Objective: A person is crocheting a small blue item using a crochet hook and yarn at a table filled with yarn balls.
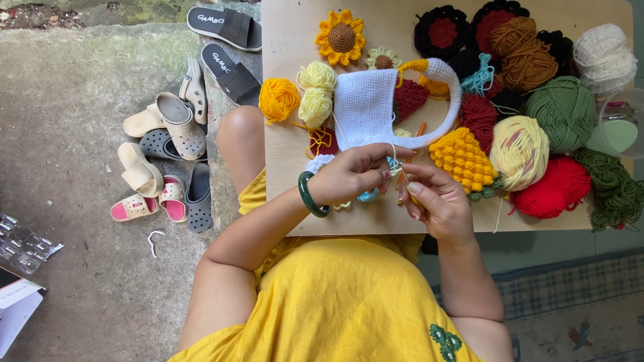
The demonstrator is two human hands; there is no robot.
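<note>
Concrete floor (87,87) strewn with sandals (168,144) borders the wooden worktop (288,27) resting over my lap, crowded with yarn balls and crocheted flowers. My left hand (352,175) and right hand (436,201) meet at the worktop's near edge, fingers pinched on a pale yarn strand (394,157) and a small blue crochet piece (369,195) between them. That strand runs up to the white crocheted bag (365,107), lying just beyond my fingertips. An orange crochet hook (404,171) shows between the hands. A green yarn ball (563,110) and a red yarn ball (553,191) sit well right.
</note>
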